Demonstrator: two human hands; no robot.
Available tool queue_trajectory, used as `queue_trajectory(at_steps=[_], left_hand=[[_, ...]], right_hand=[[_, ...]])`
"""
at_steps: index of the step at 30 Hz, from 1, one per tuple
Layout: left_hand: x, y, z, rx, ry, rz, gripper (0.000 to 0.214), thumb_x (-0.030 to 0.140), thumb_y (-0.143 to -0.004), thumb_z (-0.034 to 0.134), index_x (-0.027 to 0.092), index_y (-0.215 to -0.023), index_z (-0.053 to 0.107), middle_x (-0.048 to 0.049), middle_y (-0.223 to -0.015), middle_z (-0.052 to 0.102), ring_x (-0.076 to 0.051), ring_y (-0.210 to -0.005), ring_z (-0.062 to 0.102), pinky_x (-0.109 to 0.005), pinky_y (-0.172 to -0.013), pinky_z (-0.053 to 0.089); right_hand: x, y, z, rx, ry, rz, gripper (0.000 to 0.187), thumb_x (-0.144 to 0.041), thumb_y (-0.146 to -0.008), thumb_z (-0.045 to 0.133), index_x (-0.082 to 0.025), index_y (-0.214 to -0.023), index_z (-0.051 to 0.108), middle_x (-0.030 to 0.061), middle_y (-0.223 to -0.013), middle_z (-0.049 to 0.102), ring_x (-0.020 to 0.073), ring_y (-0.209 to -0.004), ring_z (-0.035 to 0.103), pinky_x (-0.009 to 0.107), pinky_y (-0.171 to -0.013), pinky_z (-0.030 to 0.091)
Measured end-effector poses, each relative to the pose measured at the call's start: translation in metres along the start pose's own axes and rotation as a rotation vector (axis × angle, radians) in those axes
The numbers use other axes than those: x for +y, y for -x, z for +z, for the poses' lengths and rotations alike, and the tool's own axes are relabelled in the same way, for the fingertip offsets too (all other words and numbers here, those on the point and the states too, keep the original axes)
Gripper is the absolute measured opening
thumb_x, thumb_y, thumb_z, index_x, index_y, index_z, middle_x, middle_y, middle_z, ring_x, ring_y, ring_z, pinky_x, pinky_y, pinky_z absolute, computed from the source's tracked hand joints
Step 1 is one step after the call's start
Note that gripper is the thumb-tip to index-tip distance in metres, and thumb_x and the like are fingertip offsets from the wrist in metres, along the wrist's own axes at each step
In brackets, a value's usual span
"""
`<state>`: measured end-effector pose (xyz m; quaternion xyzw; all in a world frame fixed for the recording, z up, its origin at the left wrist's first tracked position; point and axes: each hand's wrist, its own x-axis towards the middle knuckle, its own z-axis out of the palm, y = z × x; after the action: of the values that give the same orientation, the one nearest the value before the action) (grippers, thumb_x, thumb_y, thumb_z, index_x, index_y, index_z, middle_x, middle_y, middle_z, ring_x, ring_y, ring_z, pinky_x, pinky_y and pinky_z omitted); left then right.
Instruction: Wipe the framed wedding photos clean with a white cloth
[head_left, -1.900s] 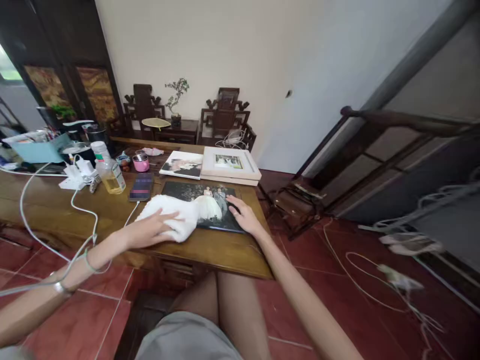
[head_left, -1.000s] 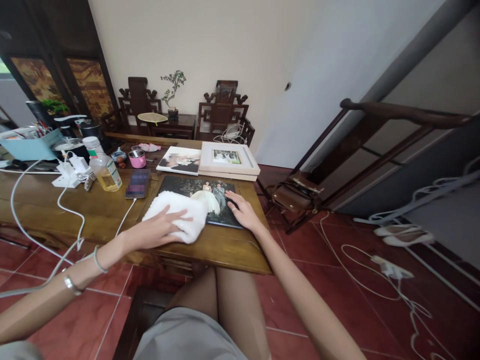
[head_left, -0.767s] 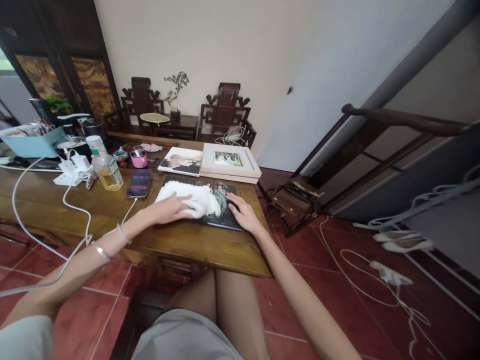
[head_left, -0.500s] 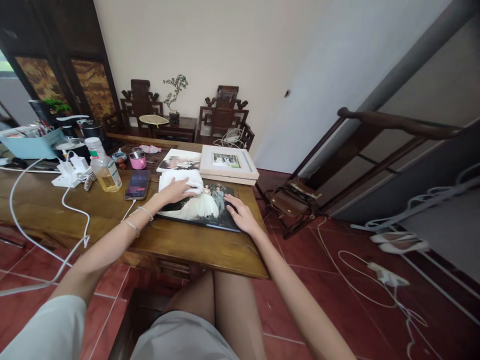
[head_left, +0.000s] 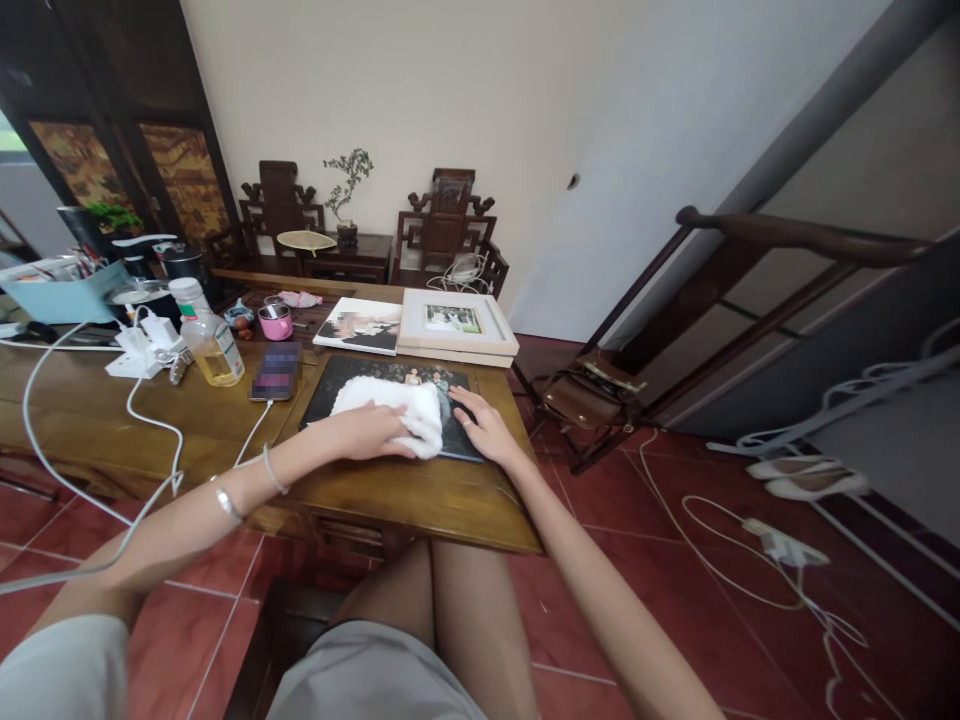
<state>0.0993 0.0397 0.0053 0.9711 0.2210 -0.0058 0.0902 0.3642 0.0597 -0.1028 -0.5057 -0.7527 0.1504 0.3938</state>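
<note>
A dark wedding photo panel point(head_left: 319, 392) lies flat on the wooden table point(head_left: 420, 500), near its front right corner. My left hand point(head_left: 375, 430) presses a fluffy white cloth point(head_left: 390, 400) onto the panel, fingers bent over the cloth's near side. The cloth covers the middle of the picture. On the panel's right edge rests my right hand point(head_left: 484, 425), its fingers spread and holding nothing. Just behind the panel lie a white-edged photo print point(head_left: 356, 325) and a stack of pale picture frames point(head_left: 457, 325).
Left of the panel lie a phone point(head_left: 275, 372) on a charging cable and a bottle of yellow liquid point(head_left: 210, 335). A pink cup point(head_left: 275, 322) and a white power strip point(head_left: 142, 355) stand behind. A chair with a brown bag point(head_left: 589, 395) is at right.
My left hand has drawn the white cloth toward me and slightly right, from the panel's far left edge to its near middle. My right hand stays at the right edge.
</note>
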Motion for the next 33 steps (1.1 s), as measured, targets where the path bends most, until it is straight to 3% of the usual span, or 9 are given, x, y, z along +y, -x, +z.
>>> queue_trajectory(at_steps=[6,9,11,14,18,21,25,30,33], left_hand=[[-0.058,-0.052,-0.002,-0.009,-0.023,-0.115,0.034,0.040,-0.098,0.046,0.023,-0.123,0.062,-0.0109,-0.141,0.052,-0.029,-0.140,0.032,-0.051,-0.111,0.023],[-0.069,-0.066,-0.001,0.015,-0.043,-0.150,0.036,0.040,-0.097,0.047,0.020,-0.123,0.062,-0.0130,-0.144,0.048,-0.030,-0.142,0.028,-0.056,-0.111,0.019],[-0.064,-0.067,0.000,0.005,-0.044,-0.168,0.036,0.039,-0.097,0.048,0.020,-0.123,0.062,-0.0132,-0.145,0.047,-0.031,-0.144,0.024,-0.061,-0.110,0.018],[-0.039,-0.057,0.001,-0.014,-0.023,-0.145,0.034,0.039,-0.097,0.048,0.023,-0.125,0.060,-0.0110,-0.146,0.046,-0.031,-0.143,0.025,-0.061,-0.109,0.021],[0.005,-0.027,0.004,-0.011,-0.022,-0.022,0.031,0.039,-0.098,0.047,0.029,-0.124,0.060,-0.0056,-0.143,0.051,-0.028,-0.136,0.037,-0.053,-0.108,0.031],[0.026,-0.009,0.004,-0.015,-0.021,0.040,0.029,0.040,-0.097,0.049,0.029,-0.120,0.062,-0.0051,-0.138,0.055,-0.028,-0.131,0.044,-0.046,-0.105,0.036],[0.016,-0.013,0.002,-0.030,0.003,0.025,0.031,0.042,-0.097,0.047,0.030,-0.121,0.062,-0.0054,-0.139,0.054,-0.026,-0.130,0.046,-0.043,-0.105,0.037],[-0.022,-0.049,-0.002,-0.037,-0.014,-0.139,0.032,0.036,-0.099,0.046,0.024,-0.124,0.061,-0.0104,-0.142,0.050,-0.030,-0.142,0.029,-0.054,-0.109,0.028],[-0.024,-0.062,-0.004,-0.044,-0.014,-0.186,0.032,0.036,-0.098,0.047,0.021,-0.123,0.062,-0.0139,-0.142,0.050,-0.032,-0.142,0.029,-0.059,-0.109,0.026]], right_hand=[[0.001,0.000,-0.001,-0.013,0.011,-0.009,0.039,-0.032,-0.091,0.045,-0.022,-0.124,0.064,0.0082,-0.137,0.058,0.0247,-0.133,0.047,0.050,-0.114,0.033],[0.000,0.000,-0.001,-0.016,0.021,-0.014,0.039,-0.032,-0.091,0.045,-0.020,-0.124,0.063,0.0101,-0.137,0.058,0.0249,-0.133,0.047,0.050,-0.114,0.033],[0.000,0.000,-0.001,-0.016,0.016,-0.014,0.039,-0.031,-0.091,0.045,-0.020,-0.124,0.063,0.0100,-0.137,0.058,0.0248,-0.133,0.047,0.050,-0.114,0.033],[0.001,0.000,0.000,-0.009,-0.003,-0.009,0.038,-0.031,-0.091,0.046,-0.024,-0.124,0.064,0.0075,-0.136,0.059,0.0246,-0.133,0.047,0.051,-0.113,0.033],[0.000,-0.001,-0.001,-0.007,-0.008,-0.016,0.038,-0.030,-0.090,0.046,-0.023,-0.123,0.065,0.0079,-0.135,0.059,0.0254,-0.133,0.047,0.051,-0.114,0.033],[-0.001,-0.001,-0.001,-0.007,-0.017,-0.015,0.038,-0.029,-0.089,0.047,-0.024,-0.123,0.064,0.0075,-0.136,0.059,0.0254,-0.133,0.046,0.051,-0.114,0.032],[-0.002,-0.001,-0.002,-0.006,-0.030,0.006,0.037,-0.029,-0.088,0.049,-0.026,-0.122,0.065,0.0058,-0.136,0.059,0.0251,-0.134,0.046,0.051,-0.114,0.032],[-0.001,-0.001,-0.004,0.016,-0.065,0.078,0.039,-0.032,-0.088,0.050,-0.025,-0.123,0.064,0.0066,-0.136,0.058,0.0244,-0.133,0.048,0.049,-0.114,0.031],[0.001,0.000,-0.006,0.063,-0.133,0.155,0.040,-0.036,-0.089,0.049,-0.026,-0.125,0.063,0.0058,-0.135,0.059,0.0245,-0.130,0.051,0.049,-0.113,0.032]])
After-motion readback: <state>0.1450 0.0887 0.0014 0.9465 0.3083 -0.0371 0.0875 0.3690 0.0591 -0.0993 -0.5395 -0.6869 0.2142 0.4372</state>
